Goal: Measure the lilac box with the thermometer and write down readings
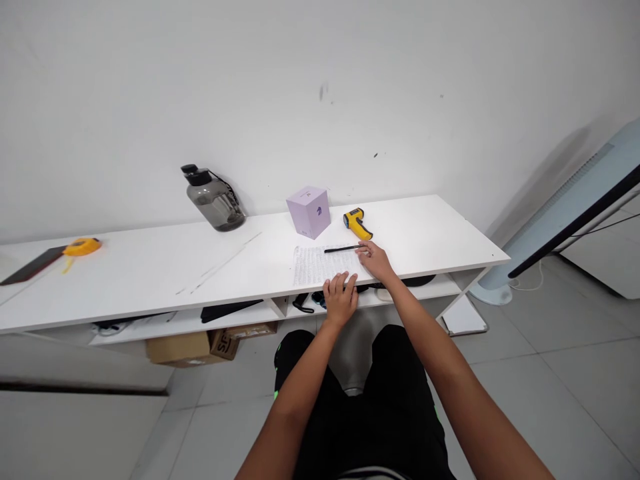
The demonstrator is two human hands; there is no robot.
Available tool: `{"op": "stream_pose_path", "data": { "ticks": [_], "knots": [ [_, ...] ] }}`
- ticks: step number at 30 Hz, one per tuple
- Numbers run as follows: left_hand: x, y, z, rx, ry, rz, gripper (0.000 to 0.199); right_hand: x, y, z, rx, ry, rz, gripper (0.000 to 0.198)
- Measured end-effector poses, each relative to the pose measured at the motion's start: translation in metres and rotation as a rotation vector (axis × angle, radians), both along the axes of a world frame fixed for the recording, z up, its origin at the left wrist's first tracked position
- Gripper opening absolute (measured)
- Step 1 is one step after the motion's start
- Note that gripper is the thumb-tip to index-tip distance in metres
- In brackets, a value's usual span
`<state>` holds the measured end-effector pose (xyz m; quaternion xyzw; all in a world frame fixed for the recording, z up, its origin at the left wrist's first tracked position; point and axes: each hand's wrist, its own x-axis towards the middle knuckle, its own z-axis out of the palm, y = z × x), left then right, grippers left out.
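Observation:
A sheet of paper covered in small writing (313, 265) lies near the front edge of the white shelf top. Across its upper part is a slim black pen (343, 249), lying nearly level from side to side. The fingers of my right hand (375, 260) are closed on the pen's right end. My left hand (341, 299) rests at the paper's lower edge, fingers stretched out and a little apart, holding nothing. Just beyond the right hand sits a yellow and black infrared thermometer (358, 223). A lilac box (310, 213) stands behind the paper.
A grey water bottle (215, 203) stands by the wall. Farther left are an orange tape measure (83, 247) and a dark flat object (33, 265). Below the top, a lower shelf (430, 288) holds dark items. A cardboard box (185, 349) sits underneath; a pale tower appliance (575, 213) leans into view right.

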<state>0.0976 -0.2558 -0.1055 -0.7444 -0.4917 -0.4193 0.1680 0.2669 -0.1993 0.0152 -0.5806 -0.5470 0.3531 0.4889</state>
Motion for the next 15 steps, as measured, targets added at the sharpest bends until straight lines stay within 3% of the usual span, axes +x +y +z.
{"op": "stream_pose_path", "data": {
  "ticks": [9,15],
  "knots": [
    [-0.0003,-0.0014,0.0017,-0.047,0.006,0.001,0.039,0.0003,-0.0006,0.001,-0.011,-0.044,0.001,0.042],
    [0.0006,0.0027,-0.005,0.055,0.006,0.008,0.038,-0.0033,-0.0053,0.0002,0.119,-0.332,-0.018,0.039]
  ]
}}
